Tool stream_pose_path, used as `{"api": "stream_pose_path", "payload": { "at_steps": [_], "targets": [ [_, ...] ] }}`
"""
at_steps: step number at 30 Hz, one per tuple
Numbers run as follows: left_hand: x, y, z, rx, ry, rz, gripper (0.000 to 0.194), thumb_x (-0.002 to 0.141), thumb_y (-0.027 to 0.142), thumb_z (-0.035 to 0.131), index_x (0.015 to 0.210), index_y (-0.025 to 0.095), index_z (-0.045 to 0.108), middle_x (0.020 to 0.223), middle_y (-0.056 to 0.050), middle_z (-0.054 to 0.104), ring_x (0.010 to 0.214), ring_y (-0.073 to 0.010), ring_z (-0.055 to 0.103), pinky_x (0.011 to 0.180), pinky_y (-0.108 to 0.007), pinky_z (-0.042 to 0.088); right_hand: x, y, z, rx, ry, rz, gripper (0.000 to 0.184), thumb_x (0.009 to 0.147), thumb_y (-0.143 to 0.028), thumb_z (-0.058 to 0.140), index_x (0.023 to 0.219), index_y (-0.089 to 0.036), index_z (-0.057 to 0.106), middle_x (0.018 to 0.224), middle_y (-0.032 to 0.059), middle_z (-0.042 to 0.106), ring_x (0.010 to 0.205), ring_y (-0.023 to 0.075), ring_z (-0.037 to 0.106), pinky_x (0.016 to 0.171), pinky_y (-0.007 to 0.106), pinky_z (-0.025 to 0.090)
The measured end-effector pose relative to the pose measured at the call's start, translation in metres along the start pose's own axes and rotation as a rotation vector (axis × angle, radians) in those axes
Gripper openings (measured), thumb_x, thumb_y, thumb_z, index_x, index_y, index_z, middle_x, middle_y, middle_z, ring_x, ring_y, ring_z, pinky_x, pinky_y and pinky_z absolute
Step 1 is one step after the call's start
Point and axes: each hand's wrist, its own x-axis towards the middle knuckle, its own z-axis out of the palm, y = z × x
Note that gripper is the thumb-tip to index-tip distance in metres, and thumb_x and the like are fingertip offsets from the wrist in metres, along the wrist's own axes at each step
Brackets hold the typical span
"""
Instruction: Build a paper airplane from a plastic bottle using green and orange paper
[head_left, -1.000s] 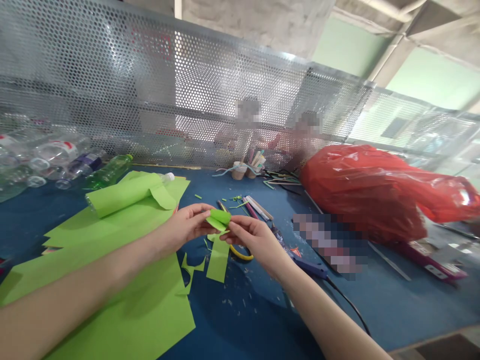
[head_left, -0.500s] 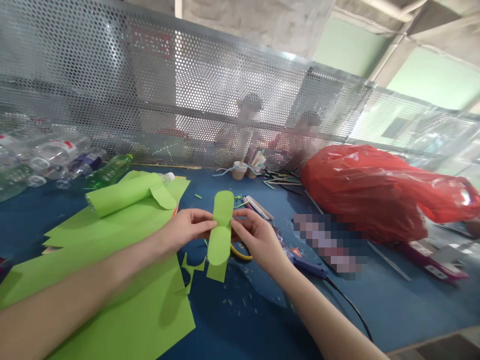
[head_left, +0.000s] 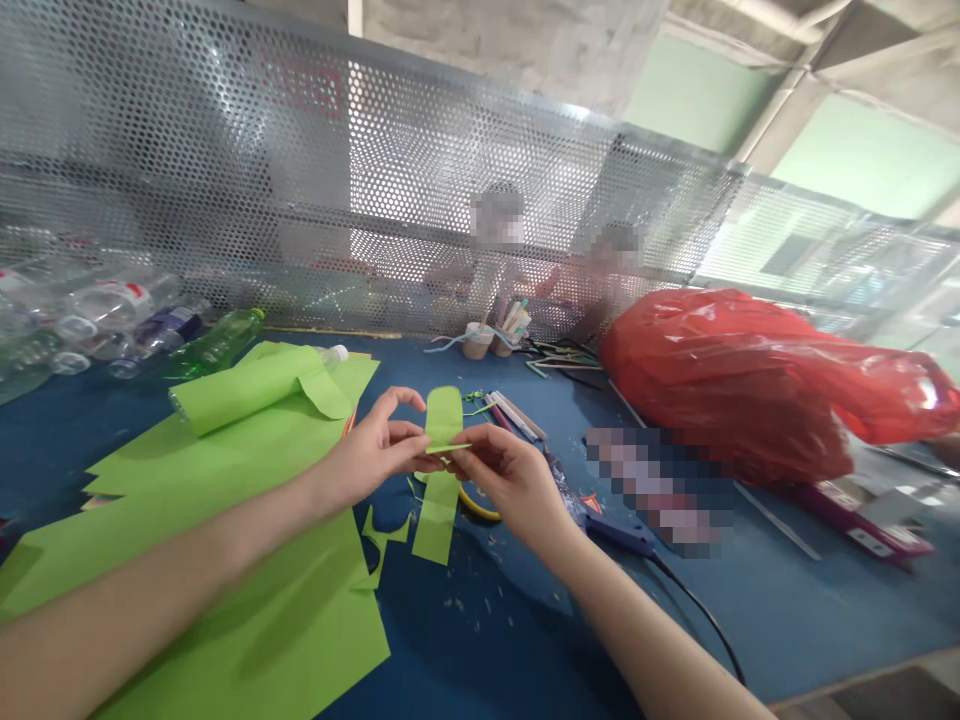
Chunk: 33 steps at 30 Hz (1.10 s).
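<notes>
"What have you got there?"

"A bright green paper strip with a rounded far end. It's between my two hands, above the blue tabletop, and its long axis runs away from me, near to far."

"How is your left hand holding it?"

"Pinching the strip's left edge near the crease, thumb against fingers. My index finger is lifted and curled, off the paper."

"And the right?"

"Thumb and fingers pinch the right end of the crease. The near part looks almost edge-on there, a thin line running left to right, across the long axis."

"Which hand is nearer to it?"

"Neither; both touch it, one from each side. The rounded part reaches past my fingertips to the far side."

"What lies around it?"

"On the near side, a flat green paper piece with straight edges; left of that, a green scrap with curved cut-outs. A curved yellow handle lies by my right fingers, and farther right, a blue glue gun. To the left there's a bottle wrapped in green paper."
</notes>
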Motion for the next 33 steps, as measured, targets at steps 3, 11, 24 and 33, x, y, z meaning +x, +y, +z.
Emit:
{"api": "stream_pose_path", "payload": {
  "at_steps": [3, 11, 24, 33],
  "targets": [
    [0.000, 0.002, 0.003, 0.038, -0.044, 0.021, 0.020, 0.080, 0.025, 0.063, 0.095, 0.021, 0.051, 0.085, 0.000, 0.069, 0.081, -0.0155, 0.068, 0.088, -0.035, 0.050, 0.002, -0.004, 0.001, 0.051, 0.024, 0.027, 0.014, 0.077, -0.033, 0.066, 0.082, -0.020, 0.063, 0.074, 0.0034, 0.067, 0.069, 0.0187, 0.064, 0.068, 0.032, 0.052],
    [0.003, -0.004, -0.001, 0.189, -0.027, 0.090, 0.015, 0.075, 0.024, 0.070, 0.085, 0.015, 0.062, 0.080, -0.001, 0.068, 0.077, -0.0132, 0.065, 0.082, -0.029, 0.050, 0.001, -0.006, 0.001, 0.150, 0.033, 0.061, 0.026, 0.071, -0.038, 0.073, 0.084, -0.020, 0.060, 0.067, 0.0001, 0.066, 0.062, 0.0163, 0.065, 0.060, 0.028, 0.052],
    [-0.001, -0.003, 0.007, 0.136, 0.059, 0.127, 0.015, 0.071, 0.024, 0.074, 0.079, 0.018, 0.063, 0.074, 0.002, 0.068, 0.071, -0.0127, 0.065, 0.076, -0.027, 0.051, 0.000, -0.010, 0.000, 0.188, 0.030, 0.050, 0.015, 0.071, -0.031, 0.070, 0.081, -0.021, 0.066, 0.065, -0.0011, 0.066, 0.064, 0.0152, 0.066, 0.059, 0.026, 0.052],
    [-0.002, 0.000, 0.006, 0.055, 0.037, 0.111, 0.006, 0.072, 0.019, 0.070, 0.077, 0.018, 0.067, 0.072, 0.003, 0.069, 0.068, -0.0097, 0.062, 0.070, -0.021, 0.050, 0.000, -0.011, -0.001, 0.223, 0.042, 0.085, 0.016, 0.070, -0.032, 0.072, 0.079, -0.019, 0.071, 0.071, 0.0013, 0.071, 0.064, 0.0145, 0.065, 0.064, 0.027, 0.053]
  ]
}}
